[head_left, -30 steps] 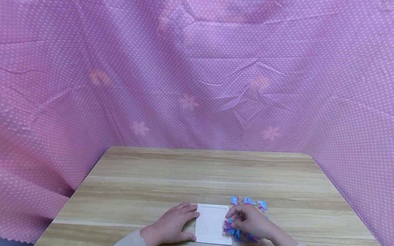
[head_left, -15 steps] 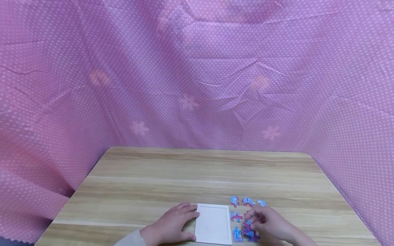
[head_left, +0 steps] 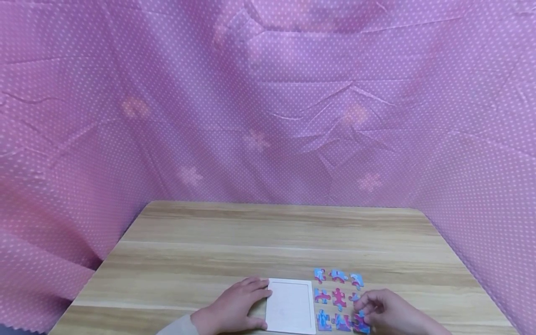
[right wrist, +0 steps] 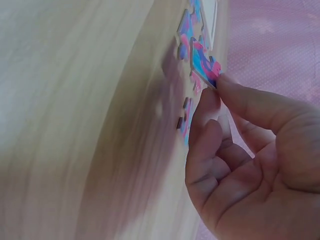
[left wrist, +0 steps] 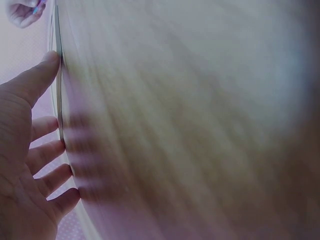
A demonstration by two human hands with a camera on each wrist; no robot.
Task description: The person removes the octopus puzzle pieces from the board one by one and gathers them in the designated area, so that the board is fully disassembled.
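Note:
My left hand [head_left: 232, 304] rests along the left edge of a white puzzle tray [head_left: 289, 307], fingers spread and fairly straight. In the left wrist view the left hand [left wrist: 30, 145] has its fingertips and thumb against the tray's thin side. Right of the tray, my right hand [head_left: 389, 311] pinches a blue, pink and purple jigsaw piece [right wrist: 204, 65] between thumb and forefinger. The right wrist view shows that piece tilted, its lower corner at the fingertips. Several other jigsaw pieces [head_left: 339, 298] lie in rows beside the tray. The right hand's fingers partly cover one in the middle row.
The wooden table [head_left: 234, 242] carries the tray and the pieces near its front edge. A pink and purple dotted cloth [head_left: 268, 116] hangs behind the table and along both sides.
My right hand has moved right from the tray's edge, over the pieces, with a piece in its fingers. More of the laid-out pieces now show. The left hand and tray have stayed put.

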